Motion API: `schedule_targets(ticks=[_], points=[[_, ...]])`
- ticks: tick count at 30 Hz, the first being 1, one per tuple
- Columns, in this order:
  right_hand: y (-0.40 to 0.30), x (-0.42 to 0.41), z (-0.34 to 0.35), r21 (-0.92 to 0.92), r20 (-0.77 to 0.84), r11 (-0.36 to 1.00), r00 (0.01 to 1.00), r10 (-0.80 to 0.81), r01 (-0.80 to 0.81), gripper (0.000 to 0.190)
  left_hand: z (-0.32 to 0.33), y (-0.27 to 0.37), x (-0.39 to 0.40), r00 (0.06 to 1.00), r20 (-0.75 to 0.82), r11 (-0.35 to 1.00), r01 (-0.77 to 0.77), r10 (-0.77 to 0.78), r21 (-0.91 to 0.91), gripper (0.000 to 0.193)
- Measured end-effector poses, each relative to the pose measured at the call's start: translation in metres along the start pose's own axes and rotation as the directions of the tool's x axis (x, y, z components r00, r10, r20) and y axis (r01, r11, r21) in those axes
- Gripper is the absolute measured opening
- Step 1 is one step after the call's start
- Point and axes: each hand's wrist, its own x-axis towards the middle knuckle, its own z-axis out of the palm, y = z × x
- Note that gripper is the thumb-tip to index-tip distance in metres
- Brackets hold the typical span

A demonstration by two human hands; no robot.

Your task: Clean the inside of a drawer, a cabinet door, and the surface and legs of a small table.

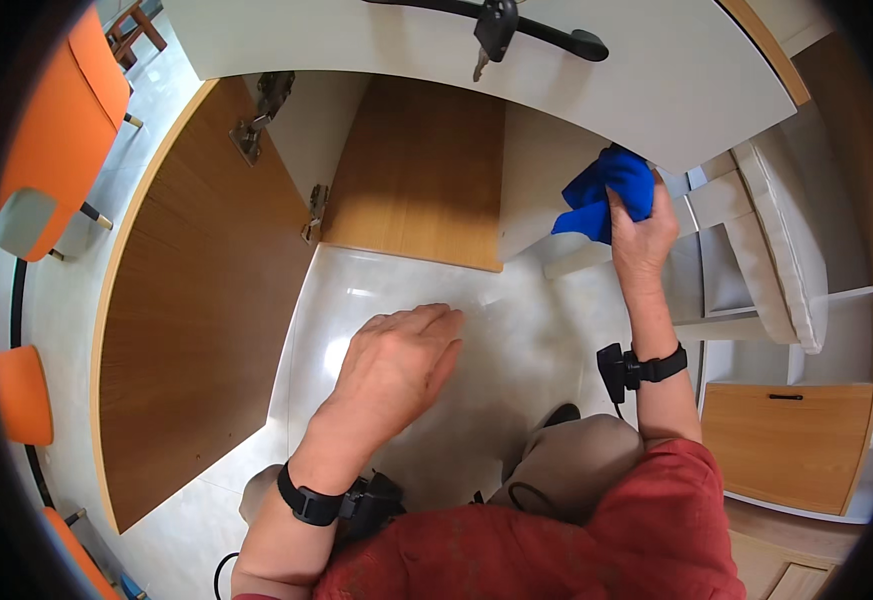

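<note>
My right hand (642,232) grips a bunched blue cloth (609,191), its loose corners hanging to the left. The cloth is at the right edge of an opened cabinet, just under a white front panel (316,37). Whether it touches the cabinet's right side panel (537,169) I cannot tell. My left hand (399,352) hovers in front of the cabinet, back upward, thumb slightly off the fingers, with nothing visible in it. Further in lies the wooden cabinet bottom (421,187). On the left the wooden door (196,307) stands swung out on metal hinges (249,139).
A key with a black fob (495,34) hangs by the black handle (564,39) above the opening. Orange chairs (61,135) stand beyond the door. To the right are a cushioned seat (774,247) and a low wooden-front cabinet (785,442). Glossy tiles (504,360) cover the floor.
</note>
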Motion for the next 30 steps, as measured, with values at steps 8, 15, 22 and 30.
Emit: schedule_targets(ticks=[8, 15, 22, 30], points=[[0.045, -0.049, 0.038, 0.047, -0.087, 0.999, 0.996, -0.021, 0.025, 0.058, 0.007, -0.005, -0.005, 0.999, 0.034, 0.998, 0.033, -0.036, 0.062, 0.023], [0.099, -0.116, 0.09, -0.049, 0.354, 0.969, 0.903, 0.244, -0.242, 0.043, 0.009, -0.005, -0.006, 0.994, 0.088, 0.992, 0.056, -0.066, 0.117, 0.024], [0.115, -0.141, 0.119, -0.074, 0.536, 0.921, 0.764, 0.359, -0.381, 0.035, -0.031, 0.02, -0.012, 0.997, -0.066, 0.981, 0.057, -0.046, 0.185, 0.024], [0.033, -0.134, 0.089, 0.122, 0.851, 0.962, 0.525, 0.026, -0.246, 0.038, -0.15, 0.059, -0.072, 0.893, -0.438, 0.782, 0.345, -0.103, 0.519, 0.035]])
